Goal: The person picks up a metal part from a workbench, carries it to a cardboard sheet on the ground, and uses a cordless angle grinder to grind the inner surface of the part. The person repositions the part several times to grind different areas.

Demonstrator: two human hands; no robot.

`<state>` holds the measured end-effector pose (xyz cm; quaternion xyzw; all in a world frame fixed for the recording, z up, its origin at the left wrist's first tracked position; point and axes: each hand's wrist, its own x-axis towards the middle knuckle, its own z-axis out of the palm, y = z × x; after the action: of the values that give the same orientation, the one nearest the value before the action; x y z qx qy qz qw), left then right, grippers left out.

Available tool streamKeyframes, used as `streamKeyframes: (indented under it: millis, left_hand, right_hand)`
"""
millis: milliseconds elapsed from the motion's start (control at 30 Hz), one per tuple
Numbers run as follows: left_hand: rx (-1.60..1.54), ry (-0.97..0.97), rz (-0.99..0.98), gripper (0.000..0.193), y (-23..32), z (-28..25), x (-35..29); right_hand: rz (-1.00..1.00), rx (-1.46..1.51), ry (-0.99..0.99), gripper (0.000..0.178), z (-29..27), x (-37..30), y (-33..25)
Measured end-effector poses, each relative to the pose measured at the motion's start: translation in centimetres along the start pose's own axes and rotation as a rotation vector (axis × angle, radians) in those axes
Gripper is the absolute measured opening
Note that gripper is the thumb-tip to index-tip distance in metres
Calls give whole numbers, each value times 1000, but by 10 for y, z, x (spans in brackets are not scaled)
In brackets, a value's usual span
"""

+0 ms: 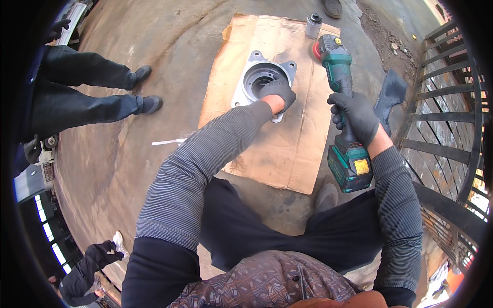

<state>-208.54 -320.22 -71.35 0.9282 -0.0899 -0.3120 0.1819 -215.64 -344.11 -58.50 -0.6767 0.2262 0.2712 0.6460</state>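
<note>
My right hand point(358, 114), in a black glove, is wrapped around the handle of a green and black cordless angle grinder point(339, 72). Its red disc point(316, 51) points away from me, over the far right of the cardboard, apart from the metal part. A grey cast metal flange housing point(251, 77) with a round bore and bolt-hole ears lies on the cardboard sheet point(287, 164). Gloved in dark grey, my left hand point(279, 92) grips the housing's near right rim; some fingertips are hidden in the bore.
A spray can point(314, 25) stands at the cardboard's far edge. Right of me are a dark flat piece point(390, 97) and a black metal rack point(441, 118). A person point(87, 87) stands at left; another person point(92, 272) is at lower left.
</note>
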Motion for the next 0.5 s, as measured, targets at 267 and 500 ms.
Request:
streamKeyframes:
  millis: [267,500]
  left_hand:
    - [276,-6,452,42,-57,6,-63]
    - [362,34,527,50,-74,3,-98]
  right_hand:
    - [39,-40,-96,31,-8,-20,6]
    - [128,-71,-96,29,2,-40,31]
